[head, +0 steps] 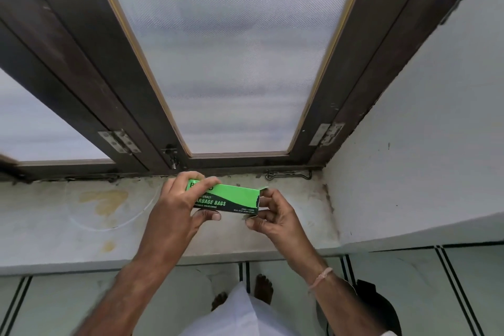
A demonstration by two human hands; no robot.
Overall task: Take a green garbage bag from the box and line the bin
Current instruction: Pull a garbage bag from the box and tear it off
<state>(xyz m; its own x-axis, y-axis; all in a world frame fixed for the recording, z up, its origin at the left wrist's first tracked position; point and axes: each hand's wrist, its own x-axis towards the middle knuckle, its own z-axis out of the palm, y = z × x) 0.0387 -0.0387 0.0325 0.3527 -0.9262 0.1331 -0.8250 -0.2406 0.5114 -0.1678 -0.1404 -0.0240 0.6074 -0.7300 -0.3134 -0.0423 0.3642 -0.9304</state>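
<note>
While the frosted window (231, 49) in its dark wooden frame fills most of the view, a stained white sill (81, 221) runs beneath it, with pale floor tiles (409, 294) below. At the lower right a black bin (379, 305) stands on the floor, partly hidden behind the right forearm. Over the sill, a green garbage bag box (234, 198) is held level. The left hand (177, 204) grips its left end, fingers wrapped over the top. The right hand (275, 215) pinches the opened end flap between its fingertips.
</note>
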